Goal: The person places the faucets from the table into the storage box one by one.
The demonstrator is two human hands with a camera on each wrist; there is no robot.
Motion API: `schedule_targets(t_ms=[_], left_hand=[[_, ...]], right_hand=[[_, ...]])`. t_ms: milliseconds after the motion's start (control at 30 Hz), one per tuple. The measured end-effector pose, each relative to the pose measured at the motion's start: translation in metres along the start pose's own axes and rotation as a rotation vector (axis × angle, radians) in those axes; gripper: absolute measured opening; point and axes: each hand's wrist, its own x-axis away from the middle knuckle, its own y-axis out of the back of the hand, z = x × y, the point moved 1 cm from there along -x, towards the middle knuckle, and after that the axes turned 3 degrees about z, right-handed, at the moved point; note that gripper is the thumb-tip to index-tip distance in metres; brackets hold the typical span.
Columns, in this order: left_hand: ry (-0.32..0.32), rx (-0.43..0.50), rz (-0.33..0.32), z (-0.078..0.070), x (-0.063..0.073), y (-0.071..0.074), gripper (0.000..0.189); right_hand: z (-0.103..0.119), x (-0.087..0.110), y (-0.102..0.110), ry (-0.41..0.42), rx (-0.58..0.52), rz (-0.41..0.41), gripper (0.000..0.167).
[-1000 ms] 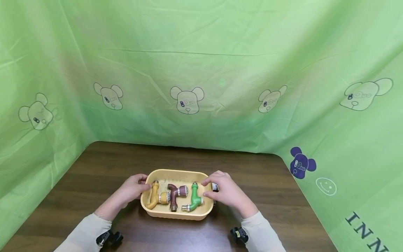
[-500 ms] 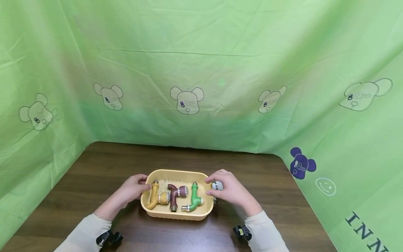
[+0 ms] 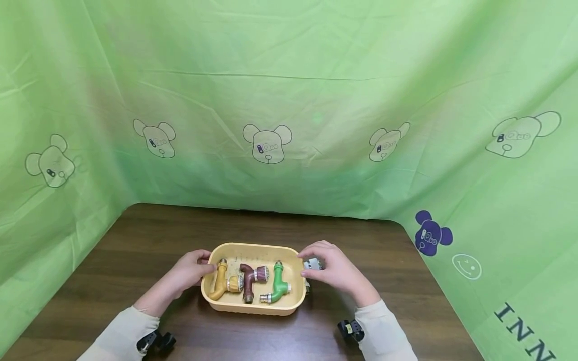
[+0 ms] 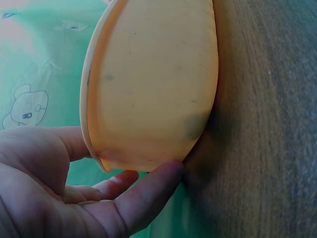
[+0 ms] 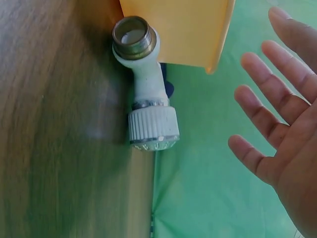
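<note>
A pale yellow plastic tub [image 3: 250,309] stands on the table. Inside it lie a yellow tap [image 3: 220,280], a maroon tap [image 3: 248,283] with a purple knob and a green tap [image 3: 280,287]. My left hand [image 3: 189,271] grips the tub's left end; the left wrist view shows its fingers against the tub's outer wall [image 4: 153,89]. Outside the right end, a white tap [image 5: 151,121] with a ribbed knob lies on the table, partly hidden by my right hand in the head view. My right hand [image 3: 334,268] hovers there, fingers spread and apart from the tap in the right wrist view [image 5: 287,114].
The dark wooden table [image 3: 180,225] extends around the tub. A green cloth [image 3: 271,190] printed with bear heads hangs behind the table and along both sides. Each wrist carries a small black camera mount, such as the right one [image 3: 350,331].
My right hand has drawn slightly to the right, away from the tub's right end, and more of the white tap shows. The left hand and the tub stay almost still.
</note>
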Motion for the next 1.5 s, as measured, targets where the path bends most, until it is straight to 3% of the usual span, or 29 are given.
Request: schedule_targets(t_ms=[467, 1000, 1500], left_hand=[[-0.001, -0.01, -0.004, 0.001, -0.001, 0.0, 0.047], [0.002, -0.015, -0.003, 0.001, 0.0, 0.0, 0.047], [0.008, -0.016, -0.004, 0.0, 0.0, 0.0, 0.046]], right_hand=[[-0.018, 0.005, -0.002, -0.015, -0.024, -0.064, 0.041], [-0.032, 0.011, -0.003, -0.251, -0.122, -0.039, 0.049], [-0.047, 0.013, -0.007, -0.298, -0.127, -0.033, 0.049]])
